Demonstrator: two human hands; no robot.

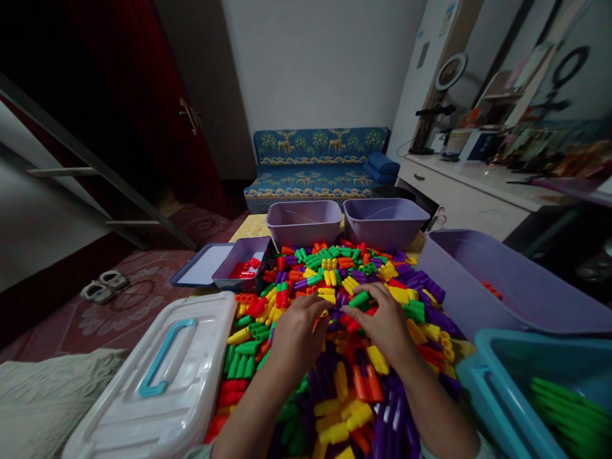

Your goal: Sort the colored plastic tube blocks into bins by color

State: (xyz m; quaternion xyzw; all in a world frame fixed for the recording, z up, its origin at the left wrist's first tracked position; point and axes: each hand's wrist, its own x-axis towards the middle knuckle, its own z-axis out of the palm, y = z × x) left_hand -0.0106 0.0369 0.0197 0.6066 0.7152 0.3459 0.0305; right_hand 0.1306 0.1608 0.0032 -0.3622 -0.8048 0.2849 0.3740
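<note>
Small bullet-shaped plastic building pieces point(329, 277) in red, yellow, green, orange and purple lie heaped across the table. My left hand point(299, 328) is over the middle of the heap, its fingers curled together around a small orange piece point(322, 315), mostly hidden by the fingers. To its right, my right hand point(382, 319) is held low with thumb and index finger apart. A green piece point(359, 299) shows between them; no firm grip on it is visible. The two hands' fingertips face each other across a small gap.
Two purple bins point(304, 223) stand at the far edge. A larger purple bin point(471, 287) and a turquoise bin point(497, 382) with green pieces stand right. Left are a white lid point(191, 357) with a blue handle and a small box point(241, 255) with red pieces. A sofa point(315, 166) stands beyond.
</note>
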